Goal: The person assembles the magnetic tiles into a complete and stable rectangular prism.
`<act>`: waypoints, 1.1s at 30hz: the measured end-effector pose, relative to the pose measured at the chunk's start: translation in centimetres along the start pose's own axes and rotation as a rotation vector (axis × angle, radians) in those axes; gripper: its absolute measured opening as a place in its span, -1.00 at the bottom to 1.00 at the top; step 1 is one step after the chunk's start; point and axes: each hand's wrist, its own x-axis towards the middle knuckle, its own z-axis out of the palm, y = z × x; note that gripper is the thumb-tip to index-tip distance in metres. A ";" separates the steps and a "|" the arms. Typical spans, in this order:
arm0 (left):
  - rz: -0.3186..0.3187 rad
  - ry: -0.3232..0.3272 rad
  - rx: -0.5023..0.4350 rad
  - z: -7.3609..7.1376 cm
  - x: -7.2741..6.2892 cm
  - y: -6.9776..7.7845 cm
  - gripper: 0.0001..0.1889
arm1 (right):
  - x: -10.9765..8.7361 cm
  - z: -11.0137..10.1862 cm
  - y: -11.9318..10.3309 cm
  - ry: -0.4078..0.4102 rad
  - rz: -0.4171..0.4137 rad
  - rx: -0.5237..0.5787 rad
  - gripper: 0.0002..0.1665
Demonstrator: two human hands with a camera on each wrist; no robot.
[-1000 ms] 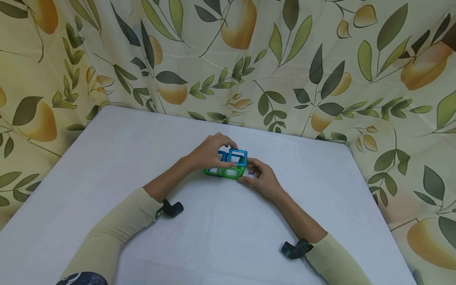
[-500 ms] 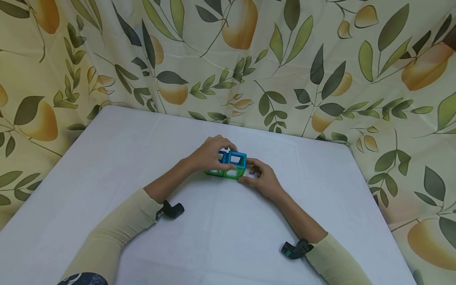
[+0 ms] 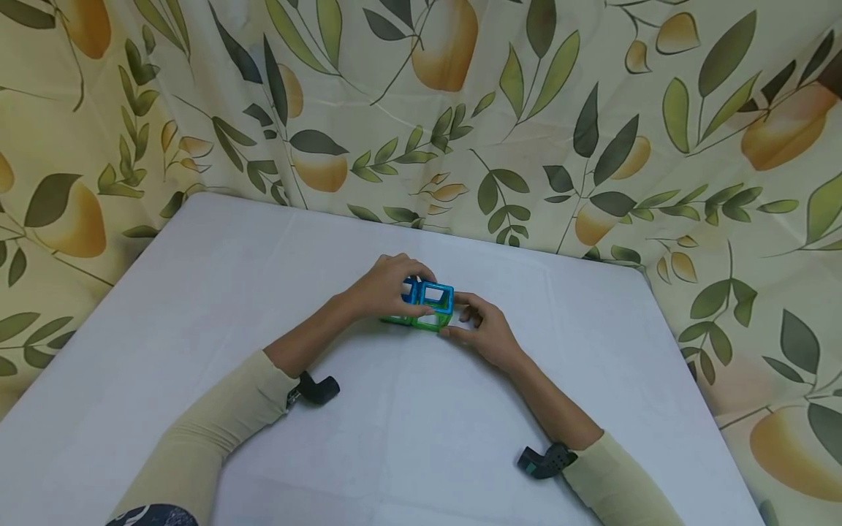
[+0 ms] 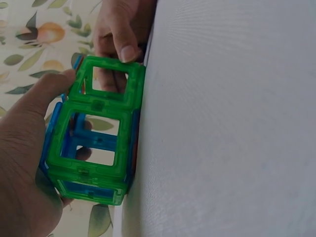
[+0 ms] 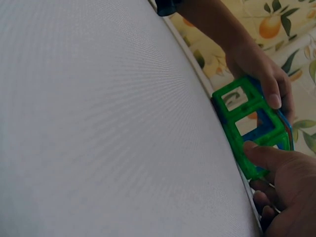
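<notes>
A box of two joined cubes made of square magnetic tiles stands on the white table, with green tiles (image 4: 123, 143) along its front and left end. On top of it at the right lies a blue magnetic tile (image 3: 450, 299). My left hand (image 3: 381, 286) arches over the left part, thumb along the front top edge and fingers at the back, holding the blue tile. At the right end my right hand (image 3: 488, 332) grips the box, its thumb on the green front in the right wrist view. Fingers hide part of the top and back.
The white tabletop (image 3: 368, 438) stretches out around the hands. Behind its far edge hangs a cloth (image 3: 408, 109) printed with fruit and leaves. Each wrist wears a black camera, the left one (image 3: 319, 389) and the right one (image 3: 547, 462).
The right blue tile has tipped down from a raised slant to lie flatter on the box. My left hand has lowered slightly with it; the right hand has stayed in place.
</notes>
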 end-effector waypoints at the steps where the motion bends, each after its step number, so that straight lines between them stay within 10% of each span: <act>1: -0.001 -0.001 -0.003 0.0 0.0 0.0 -0.44 | 0.0 0.0 0.0 0.000 0.001 0.001 -0.23; 33: -0.020 0.066 -0.005 -0.4 -0.8 -0.1 -0.29 | 0.1 -0.3 -0.1 -0.011 0.011 -0.037 -0.13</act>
